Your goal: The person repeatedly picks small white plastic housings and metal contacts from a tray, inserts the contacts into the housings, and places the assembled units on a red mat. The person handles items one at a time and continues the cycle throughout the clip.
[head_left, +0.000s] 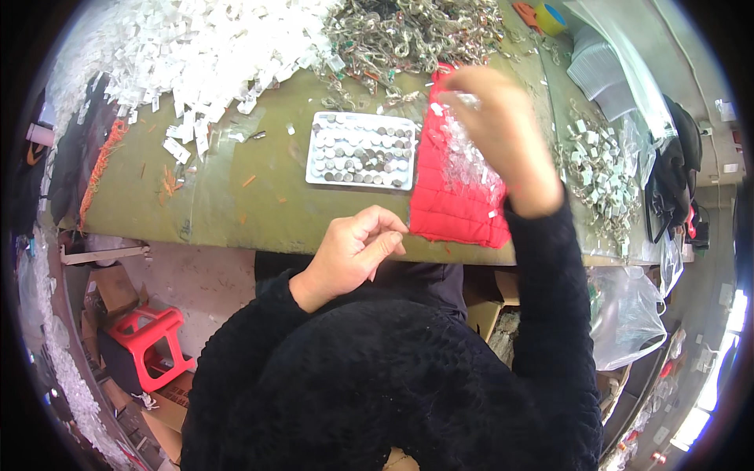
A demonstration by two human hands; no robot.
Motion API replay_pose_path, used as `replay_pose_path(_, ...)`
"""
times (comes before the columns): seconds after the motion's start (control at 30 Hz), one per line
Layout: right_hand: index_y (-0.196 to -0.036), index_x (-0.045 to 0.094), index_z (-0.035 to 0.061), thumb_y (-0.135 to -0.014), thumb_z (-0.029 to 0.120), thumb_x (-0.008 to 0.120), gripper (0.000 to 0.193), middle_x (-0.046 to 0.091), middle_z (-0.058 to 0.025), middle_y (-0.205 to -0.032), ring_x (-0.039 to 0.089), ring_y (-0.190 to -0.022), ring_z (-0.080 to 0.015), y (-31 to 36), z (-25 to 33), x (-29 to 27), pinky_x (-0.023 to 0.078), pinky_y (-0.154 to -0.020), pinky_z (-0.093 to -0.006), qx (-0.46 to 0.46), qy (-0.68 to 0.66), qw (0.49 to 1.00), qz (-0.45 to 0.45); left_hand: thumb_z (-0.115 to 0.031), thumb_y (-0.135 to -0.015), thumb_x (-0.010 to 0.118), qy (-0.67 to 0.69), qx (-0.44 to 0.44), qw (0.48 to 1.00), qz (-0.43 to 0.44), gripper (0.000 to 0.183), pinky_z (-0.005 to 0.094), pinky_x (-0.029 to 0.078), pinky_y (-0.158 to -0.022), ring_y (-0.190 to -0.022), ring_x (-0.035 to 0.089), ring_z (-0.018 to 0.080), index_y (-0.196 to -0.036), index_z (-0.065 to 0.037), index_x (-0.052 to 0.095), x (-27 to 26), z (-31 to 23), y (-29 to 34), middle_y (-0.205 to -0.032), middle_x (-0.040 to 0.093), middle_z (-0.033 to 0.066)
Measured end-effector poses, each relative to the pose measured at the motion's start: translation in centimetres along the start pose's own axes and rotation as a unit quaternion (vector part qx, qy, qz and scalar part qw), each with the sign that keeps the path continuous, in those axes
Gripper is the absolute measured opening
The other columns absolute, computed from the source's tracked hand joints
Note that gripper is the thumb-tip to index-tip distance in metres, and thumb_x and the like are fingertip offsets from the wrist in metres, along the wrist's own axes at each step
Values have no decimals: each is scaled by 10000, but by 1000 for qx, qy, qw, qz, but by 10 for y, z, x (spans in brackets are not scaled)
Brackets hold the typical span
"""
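Just in front of the table's near edge is my left hand [349, 251], its fingers curled and thumb drawn in toward them. Whatever those fingers may hold is too small to make out. My right hand [503, 129] is raised over a red quilted cloth [455, 220], and motion smears its fingers. Small clear plastic pieces [463, 157] lie heaped on the cloth, partly behind my right hand. Beyond my left hand sits a shallow white tray [357, 186] holding rows of small round grey and silvery discs [353, 153].
White plastic pieces [220, 47] pile up at the far left, beside tangled cord loops [416, 31]. More cords with pale tags [605, 169] lie at the right, near a yellow tape roll [550, 20]. Below the table are a red stool [149, 337] and a clear bag [624, 314].
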State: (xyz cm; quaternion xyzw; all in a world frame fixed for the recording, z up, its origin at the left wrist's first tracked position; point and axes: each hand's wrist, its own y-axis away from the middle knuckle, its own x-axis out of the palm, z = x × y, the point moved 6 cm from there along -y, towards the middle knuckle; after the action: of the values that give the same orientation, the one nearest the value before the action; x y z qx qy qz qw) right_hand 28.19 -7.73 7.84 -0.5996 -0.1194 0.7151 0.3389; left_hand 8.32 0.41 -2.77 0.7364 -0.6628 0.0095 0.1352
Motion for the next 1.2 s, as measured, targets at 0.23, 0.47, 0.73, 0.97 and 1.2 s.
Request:
replay_pose_path(0.23,-890,663,56,-772,108,714,139,624,-98,-859,616,-887,-293,-44,3,74,499,-787,-384,-41,16,992,114,-80,-981,574,-11,55,998,12,100,200,392,-453,-484,504,45,-1036,-3,607,-7,-5,4,-801,692,70)
replay_pose_path(0.47,-964,656,20,-926,108,651,97,674,-19,-932,629,-886,-94,-36,-47,22,496,-822,-261,216,-176,942,188,-61,-979,565,-15,57,998,21,93,205,407,-470,-489,510,47,-1029,2,611,-7,-3,2,-795,692,81)
replay_pose_path(0.73,-978,584,2,-943,77,597,83,682,-117,-969,683,-870,-196,1,-19,18,529,-843,-339,288,-660,694,2,-97,-988,558,90,41,994,-38,153,208,421,-476,-495,514,67,-1109,-4,560,-14,-14,0,-903,677,122)
replay_pose_path(0.97,-983,561,13,-916,-24,594,83,666,-113,-988,673,-881,-186,38,39,18,539,-842,-342,243,-653,717,23,-184,-983,599,265,-30,964,-16,284,253,502,-454,-538,595,125,-1176,22,556,-15,-34,-12,-981,673,157)
replay_pose_path(1.2,-1198,550,-2,-821,-67,603,386,650,-133,-1050,642,-960,-245,44,83,-11,510,-877,-368,126,-277,949,90,-91,-947,634,163,-50,983,-65,123,246,507,-485,-585,629,127,-1019,8,643,-15,-33,-6,-899,703,128)
